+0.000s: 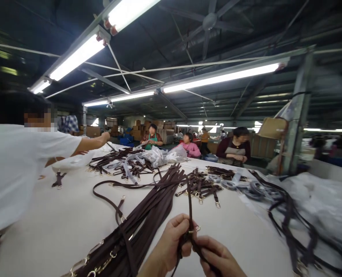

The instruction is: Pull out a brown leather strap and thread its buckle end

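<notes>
Near the table's front, my left hand [175, 236] pinches a dark brown strap [191, 204] close to its small gold-coloured buckle [191, 232]. My right hand [217, 256] grips another length of the same strap just below and right of the buckle. One end of the strap stretches away over the table; a thin tail hangs beneath my left hand. To the left of my hands lies a thick bundle of long brown straps [150, 209] with gold metal clips at its near end. Beyond my hands is a pile of short straps with metal rings [199, 186].
A person in a white shirt [12, 177] reaches across the white table [49, 223] from the left. More straps and clear plastic bags [156, 156] lie at the back. At right are looped straps [287, 215] and a plastic heap [323, 200]. Several people sit beyond.
</notes>
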Demonstrator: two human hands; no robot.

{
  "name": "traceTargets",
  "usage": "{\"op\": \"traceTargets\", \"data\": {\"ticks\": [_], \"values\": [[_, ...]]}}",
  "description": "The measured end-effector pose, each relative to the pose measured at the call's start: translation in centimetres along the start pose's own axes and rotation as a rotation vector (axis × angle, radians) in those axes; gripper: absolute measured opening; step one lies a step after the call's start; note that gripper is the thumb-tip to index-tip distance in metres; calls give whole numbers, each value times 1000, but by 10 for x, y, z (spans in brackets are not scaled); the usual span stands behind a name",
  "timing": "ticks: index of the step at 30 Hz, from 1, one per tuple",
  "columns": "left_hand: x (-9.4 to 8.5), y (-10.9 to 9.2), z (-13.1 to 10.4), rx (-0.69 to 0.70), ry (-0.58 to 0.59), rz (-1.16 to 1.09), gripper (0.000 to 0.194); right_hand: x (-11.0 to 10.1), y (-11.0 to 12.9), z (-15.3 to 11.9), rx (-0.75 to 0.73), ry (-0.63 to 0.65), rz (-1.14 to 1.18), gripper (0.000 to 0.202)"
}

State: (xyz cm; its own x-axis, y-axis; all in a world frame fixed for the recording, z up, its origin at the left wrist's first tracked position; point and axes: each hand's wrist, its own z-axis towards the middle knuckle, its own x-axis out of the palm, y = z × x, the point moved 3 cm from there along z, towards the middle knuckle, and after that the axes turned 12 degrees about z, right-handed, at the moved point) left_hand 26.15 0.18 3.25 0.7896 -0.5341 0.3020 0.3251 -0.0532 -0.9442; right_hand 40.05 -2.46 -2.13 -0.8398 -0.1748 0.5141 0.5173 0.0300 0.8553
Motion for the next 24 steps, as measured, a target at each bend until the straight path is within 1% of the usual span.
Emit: {"op": "traceTargets", "data": {"ticks": [2, 3, 5, 7, 9, 10, 12, 15, 17, 20, 24], "values": [[4, 4, 1, -19, -52, 192, 20, 8, 18, -5, -89, 40, -145, 31], [5, 5, 0, 2, -92, 318, 17, 11, 28, -9, -122, 49, -205, 32], [8, 2, -1, 86, -166, 609, 17, 13, 44, -15, -139, 38, -253, 46], [12, -1, -4, 159, -213, 858, 20, 10, 52, -20, -131, -21, -227, 58], [16, 0, -6, 188, -229, 1005, 20, 4, 53, -20, -114, -124, -200, 57], [18, 2, -6, 186, -220, 1028, 19, 0, 51, -19, -104, -175, -179, 55], [19, 8, -4, 131, -157, 945, 16, -5, 47, -16, -80, -249, -117, 49], [16, 20, 1, -73, -10, 657, 16, -7, 46, -13, -63, -301, -36, 42], [12, 24, 3, -178, 40, 541, 19, -8, 50, -13, -57, -328, -16, 37], [9, 24, 2, -236, 64, 463, 23, -7, 56, -15, -39, -352, -21, 34], [11, 23, -2, -238, 116, 435, 25, -5, 59, -17, -24, -348, -29, 34]]}}
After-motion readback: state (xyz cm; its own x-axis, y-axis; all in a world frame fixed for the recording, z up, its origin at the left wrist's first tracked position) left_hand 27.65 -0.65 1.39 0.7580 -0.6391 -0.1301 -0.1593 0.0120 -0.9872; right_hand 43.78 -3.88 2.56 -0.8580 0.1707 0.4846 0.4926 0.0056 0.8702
